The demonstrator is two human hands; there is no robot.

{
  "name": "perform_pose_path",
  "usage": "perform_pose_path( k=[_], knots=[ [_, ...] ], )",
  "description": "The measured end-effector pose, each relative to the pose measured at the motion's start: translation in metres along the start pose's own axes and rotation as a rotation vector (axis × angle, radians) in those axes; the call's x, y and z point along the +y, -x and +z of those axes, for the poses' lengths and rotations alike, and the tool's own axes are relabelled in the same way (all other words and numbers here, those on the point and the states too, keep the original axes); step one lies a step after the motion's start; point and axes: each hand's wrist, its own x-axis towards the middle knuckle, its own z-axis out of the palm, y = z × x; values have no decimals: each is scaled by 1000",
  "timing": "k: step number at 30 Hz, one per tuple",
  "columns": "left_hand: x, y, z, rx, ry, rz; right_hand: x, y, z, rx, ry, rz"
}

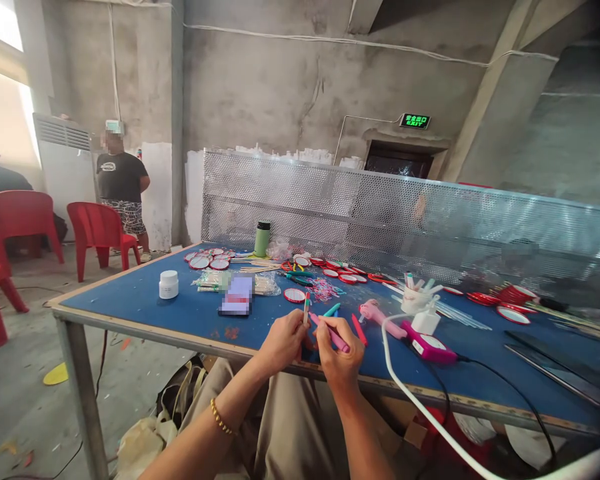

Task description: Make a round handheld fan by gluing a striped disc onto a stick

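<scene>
My left hand (284,339) is closed around a short pale stick (307,308) with a green band, held upright above the table's front edge. In my right hand (341,357) is a pink marker (338,340), gripped like a pen, its tip turned toward the left hand. Whether the tip touches the stick, I cannot tell. Just beyond the hands lie a teal marker (332,310), a red marker (359,329) and a round red-rimmed disc (295,295).
On the blue table (145,320) are a white jar (169,285), a phone (237,295), a green bottle (262,239), pliers (299,277), a pink hot-glue gun (380,317) and a magenta box (429,343) with a cable. A perforated metal screen (290,200) stands behind. One person (123,180) stands far left.
</scene>
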Motion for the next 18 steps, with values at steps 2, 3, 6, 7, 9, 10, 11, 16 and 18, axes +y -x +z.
perform_pose_path(
  k=[2,3,6,7,9,10,11,16,18],
  knots=[
    [0,0,0,-4,5,2,0,0,0,2,-3,-2],
    [-1,0,0,-4,6,4,0,1,0,4,-3,-4],
    [-1,-1,0,-1,1,7,0,1,-1,15,-9,-7],
    [-1,-1,0,0,2,5,0,1,-1,19,-12,-4],
    [-1,-1,0,-2,2,1,0,1,-1,26,-13,0],
    [-1,-2,0,-2,0,-1,0,1,-1,29,-13,1],
    [0,-2,0,-2,-3,-1,0,1,-1,30,-12,2],
    [0,-1,-1,0,-12,-1,0,1,0,18,-3,6],
    [0,-1,-1,0,-12,-9,0,1,0,15,5,1]
  ],
)
